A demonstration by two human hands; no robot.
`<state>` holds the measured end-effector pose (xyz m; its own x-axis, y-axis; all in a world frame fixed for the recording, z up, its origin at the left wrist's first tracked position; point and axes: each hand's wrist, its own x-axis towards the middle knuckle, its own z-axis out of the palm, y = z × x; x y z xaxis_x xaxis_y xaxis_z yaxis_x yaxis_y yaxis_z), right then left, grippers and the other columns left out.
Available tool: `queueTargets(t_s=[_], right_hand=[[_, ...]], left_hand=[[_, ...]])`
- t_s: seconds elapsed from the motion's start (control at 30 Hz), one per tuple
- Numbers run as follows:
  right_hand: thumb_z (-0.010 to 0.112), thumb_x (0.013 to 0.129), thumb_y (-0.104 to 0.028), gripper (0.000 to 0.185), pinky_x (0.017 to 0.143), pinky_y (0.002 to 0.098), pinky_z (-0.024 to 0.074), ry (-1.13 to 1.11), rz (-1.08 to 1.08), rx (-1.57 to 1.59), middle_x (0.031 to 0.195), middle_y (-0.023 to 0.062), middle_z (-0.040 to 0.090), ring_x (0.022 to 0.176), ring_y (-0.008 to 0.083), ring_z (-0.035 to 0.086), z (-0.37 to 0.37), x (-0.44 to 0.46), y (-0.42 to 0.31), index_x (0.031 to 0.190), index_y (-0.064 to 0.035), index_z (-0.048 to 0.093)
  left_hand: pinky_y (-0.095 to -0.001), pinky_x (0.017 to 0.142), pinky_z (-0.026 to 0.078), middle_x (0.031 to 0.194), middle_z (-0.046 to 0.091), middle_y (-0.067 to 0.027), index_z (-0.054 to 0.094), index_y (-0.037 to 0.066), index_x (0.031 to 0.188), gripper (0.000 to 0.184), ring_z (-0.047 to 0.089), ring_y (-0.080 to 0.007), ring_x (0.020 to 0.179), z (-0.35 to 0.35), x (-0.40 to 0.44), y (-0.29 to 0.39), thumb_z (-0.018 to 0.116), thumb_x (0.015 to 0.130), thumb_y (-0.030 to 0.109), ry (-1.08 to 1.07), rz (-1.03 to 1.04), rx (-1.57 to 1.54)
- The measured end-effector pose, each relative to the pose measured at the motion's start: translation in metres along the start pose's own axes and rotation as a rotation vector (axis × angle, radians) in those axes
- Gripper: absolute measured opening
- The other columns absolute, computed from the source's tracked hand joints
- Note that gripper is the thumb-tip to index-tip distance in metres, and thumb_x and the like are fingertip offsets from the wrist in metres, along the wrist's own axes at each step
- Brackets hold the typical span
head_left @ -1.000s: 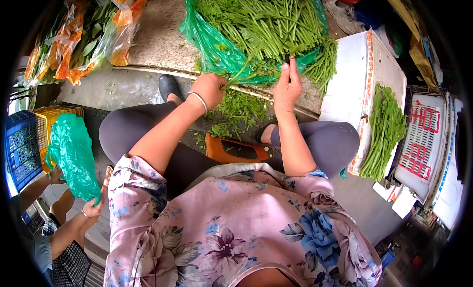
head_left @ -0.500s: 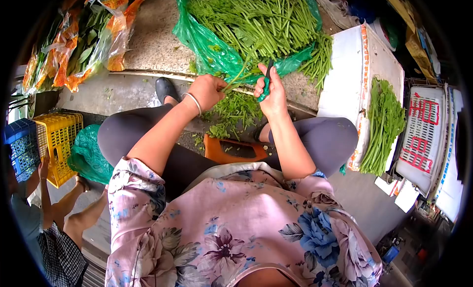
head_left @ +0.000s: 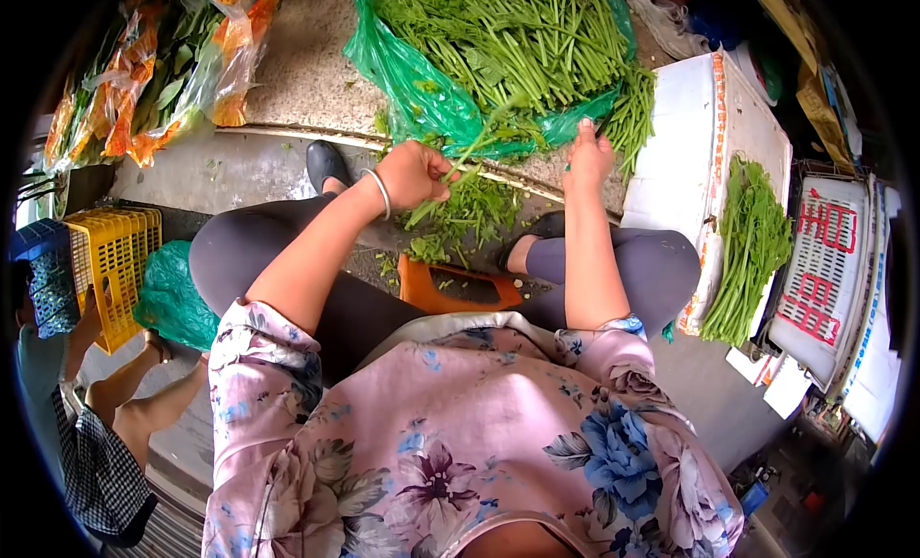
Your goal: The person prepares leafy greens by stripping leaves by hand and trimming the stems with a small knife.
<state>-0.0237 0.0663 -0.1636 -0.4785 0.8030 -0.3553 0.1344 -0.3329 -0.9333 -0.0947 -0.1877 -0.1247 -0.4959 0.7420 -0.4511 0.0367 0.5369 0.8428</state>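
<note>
My left hand (head_left: 414, 179), with a bangle at the wrist, is closed on a thin green leafy stalk (head_left: 471, 151) that slants up and to the right. Over to the right, my right hand (head_left: 588, 161) is wrapped round a small knife; its green handle is mostly hidden in the fingers and a bit of dark blade shows beside the thumb. Beyond both hands, a big heap of green stalks (head_left: 508, 40) lies on an opened green plastic bag (head_left: 383, 64). Loose leaves and trimmings (head_left: 470, 213) are piled on the ground below my hands.
An orange plastic stool (head_left: 426, 285) stands between my legs. On the right, a white foam box (head_left: 676, 146) has a bunch of stalks (head_left: 743, 251) lying on it. Bagged greens (head_left: 182, 69) lie at upper left. A yellow crate (head_left: 120, 270) and another person (head_left: 105, 433) are at left.
My right hand has moved right with the knife, away from the stalk. My left hand has shifted slightly right and down, still holding the stalk.
</note>
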Motion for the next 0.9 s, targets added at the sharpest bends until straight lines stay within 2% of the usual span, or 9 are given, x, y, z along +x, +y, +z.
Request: queueTargets(t_s=[0.07,0.17,0.27,0.37,0.47,0.53,0.7,0.87,0.9], right_hand=[[0.059,0.081,-0.015,0.012,0.044,0.0198,0.0274,0.007,-0.034,-0.067,0.056,-0.0055,0.043,0.045,0.0049,0.034,-0.007,-0.003,0.001,0.08,-0.005,0.054],[0.063,0.076,-0.012,0.015,0.046,0.0184,0.0296,-0.272,0.098,-0.497,0.063,-0.0048,0.047,0.049,0.0038,0.038,-0.012,-0.033,0.01,0.087,-0.0049,0.055],[0.059,0.082,-0.026,0.028,0.043,0.0173,0.0263,-0.724,0.386,-0.331,0.059,-0.0047,0.042,0.05,0.0031,0.036,-0.01,-0.067,0.002,0.098,-0.0049,0.056],[0.046,0.087,-0.039,0.048,0.045,0.0168,0.0261,-1.006,0.422,-0.307,0.06,-0.0046,0.039,0.051,0.0035,0.033,-0.004,-0.089,-0.011,0.115,-0.0002,0.049],[0.045,0.088,-0.037,0.046,0.046,0.0171,0.0274,-1.219,0.4,-0.275,0.06,-0.0044,0.039,0.052,0.0037,0.033,0.0,-0.092,-0.014,0.114,0.0002,0.05],[0.046,0.088,-0.034,0.044,0.046,0.0175,0.0275,-1.254,0.349,-0.329,0.06,-0.0049,0.038,0.052,0.004,0.033,0.004,-0.091,-0.012,0.114,0.0015,0.049],[0.06,0.081,-0.03,0.04,0.053,0.0176,0.0343,-1.295,0.386,-0.53,0.076,-0.0048,0.055,0.062,0.0028,0.042,0.009,-0.088,-0.004,0.109,-0.0019,0.056],[0.06,0.08,-0.034,0.037,0.063,0.022,0.042,-1.221,0.417,-0.607,0.087,-0.0006,0.061,0.072,0.0074,0.053,0.0,-0.084,0.024,0.108,-0.0104,0.059],[0.058,0.08,-0.038,0.037,0.069,0.0251,0.0431,-1.264,0.239,-0.972,0.092,0.0036,0.062,0.079,0.0131,0.056,-0.004,-0.085,0.03,0.108,-0.013,0.059]], left_hand=[[-0.0223,0.053,0.044,0.07,0.062,-0.0035,0.063,0.003,0.094,0.024,0.054,-0.008,0.059,-0.004,0.006,0.001,0.066,0.07,0.004,0.039,-0.05,-0.226],[-0.0226,0.06,0.047,0.079,0.061,-0.0003,0.059,0.006,0.096,0.019,0.057,-0.0084,0.069,-0.014,0.008,0.005,0.063,0.077,0.007,0.163,-0.169,-0.76],[-0.0236,0.059,0.049,0.077,0.061,-0.0032,0.058,0.004,0.088,0.012,0.058,-0.0116,0.067,-0.015,0.015,0.0,0.062,0.077,0.006,0.221,-0.156,-0.896],[-0.024,0.06,0.049,0.077,0.061,-0.003,0.058,0.004,0.085,0.008,0.058,-0.0121,0.068,-0.014,0.016,-0.002,0.061,0.077,0.005,0.195,-0.146,-0.855],[-0.0237,0.061,0.048,0.079,0.061,-0.0017,0.059,0.005,0.089,0.012,0.059,-0.0114,0.071,-0.013,0.014,0.002,0.061,0.078,0.007,0.14,-0.132,-0.787],[-0.0233,0.063,0.048,0.08,0.061,-0.0004,0.059,0.006,0.093,0.015,0.059,-0.0106,0.073,-0.012,0.012,0.003,0.061,0.078,0.008,0.106,-0.129,-0.75],[-0.0225,0.059,0.049,0.079,0.063,-0.0019,0.061,0.005,0.094,0.02,0.062,-0.0128,0.074,-0.007,0.01,0.004,0.065,0.075,0.009,0.012,-0.098,-0.693],[-0.0217,0.057,0.049,0.077,0.062,-0.0019,0.061,0.005,0.093,0.019,0.061,-0.0107,0.07,-0.001,0.005,0.009,0.065,0.075,0.008,0.028,-0.081,-0.622],[-0.0213,0.057,0.05,0.077,0.062,-0.0013,0.061,0.005,0.093,0.018,0.059,-0.0099,0.068,0.0,0.008,0.005,0.065,0.075,0.008,0.043,-0.082,-0.715]])
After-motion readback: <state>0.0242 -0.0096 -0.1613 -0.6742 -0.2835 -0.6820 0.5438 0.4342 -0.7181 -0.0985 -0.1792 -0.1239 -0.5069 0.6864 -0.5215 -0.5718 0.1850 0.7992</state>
